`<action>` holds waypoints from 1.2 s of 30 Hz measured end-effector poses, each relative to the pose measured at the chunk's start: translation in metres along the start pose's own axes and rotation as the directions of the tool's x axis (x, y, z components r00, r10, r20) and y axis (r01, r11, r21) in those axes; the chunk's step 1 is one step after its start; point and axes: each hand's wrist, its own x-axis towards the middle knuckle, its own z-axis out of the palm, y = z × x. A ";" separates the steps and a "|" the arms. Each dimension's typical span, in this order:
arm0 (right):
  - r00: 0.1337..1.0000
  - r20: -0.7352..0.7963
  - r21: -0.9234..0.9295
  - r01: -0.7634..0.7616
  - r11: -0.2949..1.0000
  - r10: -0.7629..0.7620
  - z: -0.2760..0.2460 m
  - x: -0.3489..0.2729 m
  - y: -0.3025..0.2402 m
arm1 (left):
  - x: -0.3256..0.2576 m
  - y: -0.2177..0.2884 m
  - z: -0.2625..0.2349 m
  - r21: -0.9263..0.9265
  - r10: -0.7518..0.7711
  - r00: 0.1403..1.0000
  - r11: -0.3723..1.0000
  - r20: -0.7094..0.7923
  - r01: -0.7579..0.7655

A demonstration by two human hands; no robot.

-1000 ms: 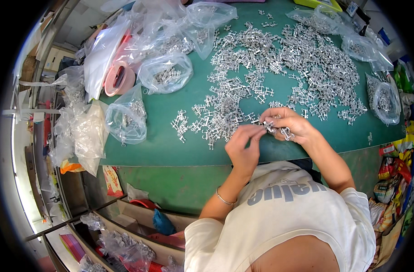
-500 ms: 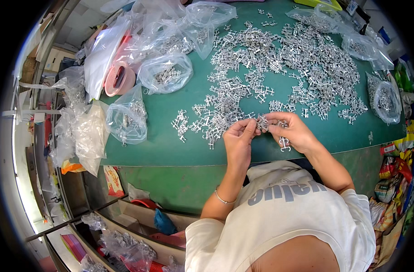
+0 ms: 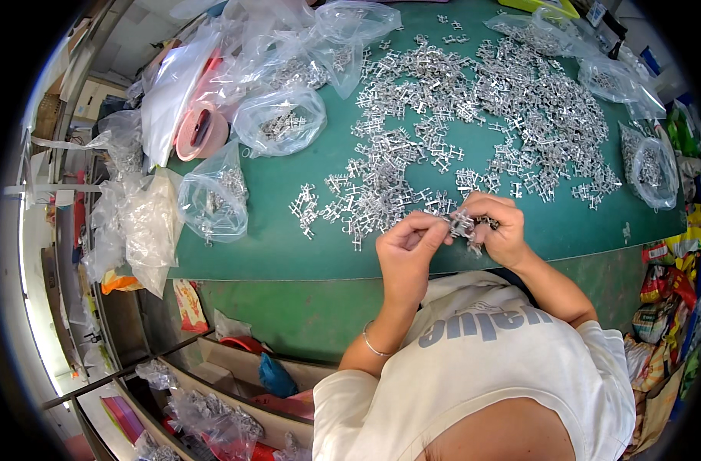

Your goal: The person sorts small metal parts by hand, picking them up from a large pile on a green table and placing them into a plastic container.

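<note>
My left hand (image 3: 412, 247) pinches with thumb and forefinger at the edge of a small silver metal hook piece (image 3: 461, 223) in front of me. My right hand (image 3: 505, 232) is closed round several such pieces, and some show below its curled fingers. Both hands meet just above the near edge of the green table (image 3: 289, 257). Right beyond them spreads a loose pile of the same silver pieces (image 3: 385, 180). Exactly how the fingers grip each piece is too small to tell.
Clear plastic bags with metal pieces, such as one bag (image 3: 281, 124), line the table's left side. A roll of pink tape (image 3: 202, 132) lies among them. Another filled bag (image 3: 650, 169) is at the right edge. Below left stands an open drawer unit (image 3: 204, 376).
Both hands have shifted slightly right and nearer to me. A hook piece that hung below my right hand is now gathered between the hands, and the right fingers are curled more.
</note>
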 end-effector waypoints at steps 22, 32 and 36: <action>0.894 -0.184 0.003 -0.416 0.909 0.409 0.003 0.005 0.036 | 0.021 -0.087 0.002 0.061 0.116 0.932 0.993 -0.344 -0.102; 0.974 -0.191 -0.577 -0.015 0.816 -0.118 0.004 0.004 0.038 | 0.025 -0.090 0.005 0.095 0.208 0.935 0.978 -0.288 -0.188; 0.975 -0.165 -0.649 0.005 0.761 -0.147 0.002 0.005 0.035 | 0.027 -0.090 0.005 0.113 0.233 0.935 0.971 -0.268 -0.210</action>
